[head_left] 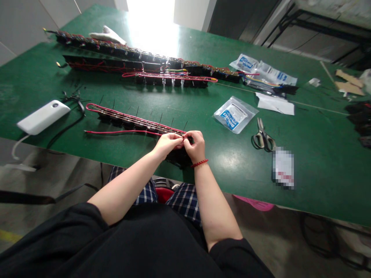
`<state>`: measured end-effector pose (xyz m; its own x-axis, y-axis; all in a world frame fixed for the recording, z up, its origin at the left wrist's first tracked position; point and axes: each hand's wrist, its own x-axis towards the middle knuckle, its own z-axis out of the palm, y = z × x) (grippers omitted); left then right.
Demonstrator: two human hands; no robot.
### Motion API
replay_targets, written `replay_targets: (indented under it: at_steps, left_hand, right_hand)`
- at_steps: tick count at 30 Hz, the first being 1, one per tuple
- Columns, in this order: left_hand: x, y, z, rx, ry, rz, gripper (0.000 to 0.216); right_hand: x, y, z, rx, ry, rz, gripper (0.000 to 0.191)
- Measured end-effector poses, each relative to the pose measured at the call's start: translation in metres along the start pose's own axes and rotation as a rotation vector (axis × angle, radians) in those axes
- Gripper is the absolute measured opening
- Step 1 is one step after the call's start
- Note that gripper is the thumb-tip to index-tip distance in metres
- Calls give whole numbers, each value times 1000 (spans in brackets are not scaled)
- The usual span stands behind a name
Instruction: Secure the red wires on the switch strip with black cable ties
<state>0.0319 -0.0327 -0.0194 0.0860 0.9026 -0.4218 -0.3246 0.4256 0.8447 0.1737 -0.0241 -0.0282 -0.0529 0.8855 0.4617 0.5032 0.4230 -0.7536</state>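
Observation:
A black strip-like assembly lies in front of me with red wires and pale metal lines along its top. Several thin black cable ties stick up from it. At its right end my left hand and my right hand meet fingertip to fingertip. Both are closed in a pinch on red wire, a bit of which shows between and under the fingers; the exact grip is partly hidden. One loose red wire runs leftward along the near side of the strip.
Longer wired black strips lie across the back, with a white glove behind them. At left are a white power bank-like box and black cables. Scissors, a plastic pouch and white paper lie to the right.

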Motion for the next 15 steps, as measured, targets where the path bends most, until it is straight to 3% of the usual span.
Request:
replay_targets:
  at_steps: [15]
  left_hand:
    - [-1, 2, 0, 13, 5, -5, 10]
  right_hand:
    - [-1, 1, -1, 22, -7, 3, 9]
